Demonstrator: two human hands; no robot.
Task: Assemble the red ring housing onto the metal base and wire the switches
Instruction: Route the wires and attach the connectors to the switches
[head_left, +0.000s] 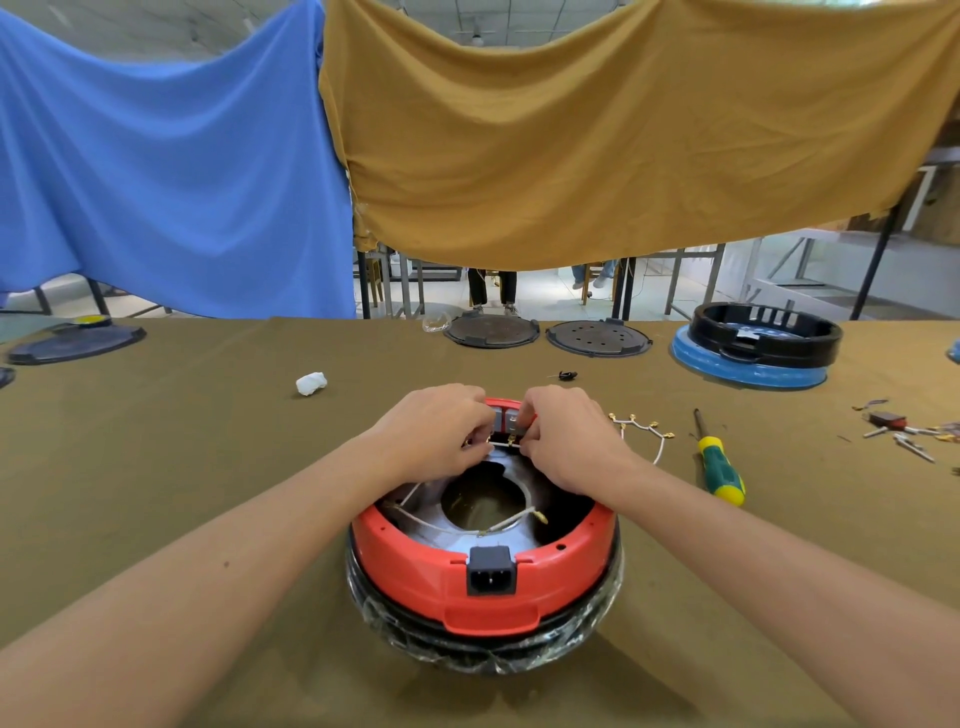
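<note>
Red ring housing (415, 571), black socket (491, 569) in front, sits on the metal base (483, 644) near the desk's (208, 441) front edge; left hand (431, 434) and right hand (566, 439) pinch white wires (498, 526) at its far rim.

I see both bare forearms reaching forward, converging | left hand (436, 434) knuckles up, fingers curled down, tips pinched together | right hand (563, 439) mirrors it, fingers curled and pinching | the two grips nearly touch at the fingertips | wrists level, both raised
</note>
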